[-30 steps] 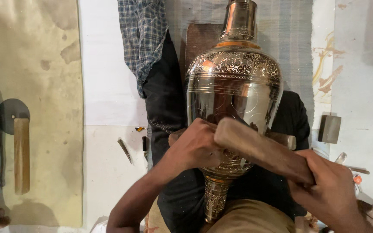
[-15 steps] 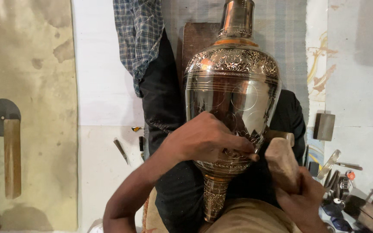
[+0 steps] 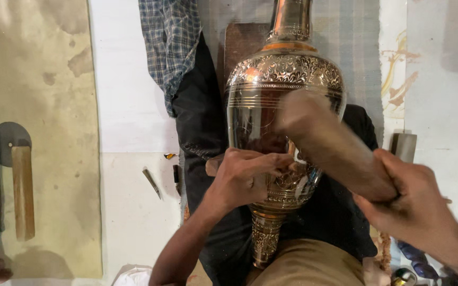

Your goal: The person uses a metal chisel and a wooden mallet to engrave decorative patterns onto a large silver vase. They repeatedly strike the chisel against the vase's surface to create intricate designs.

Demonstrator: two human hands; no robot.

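While the ornate brass vase (image 3: 284, 122) lies on the person's lap, neck pointing away, the left hand (image 3: 245, 177) pinches a small tool against its engraved belly. The right hand (image 3: 414, 209), fingers wrapped tight, holds a wooden mallet (image 3: 329, 143) over that spot. This looks like chasing work; the coming strike needs to land squarely on the tool.

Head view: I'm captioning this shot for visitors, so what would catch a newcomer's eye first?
The tall, shiny engraved brass vase fills the centre, lying along the person's lap over dark cloth. The left hand rests on its lower body, while the right hand, at right, grips a blurred brown wooden mallet whose head is over the vase. A wooden-handled tool lies at far left.
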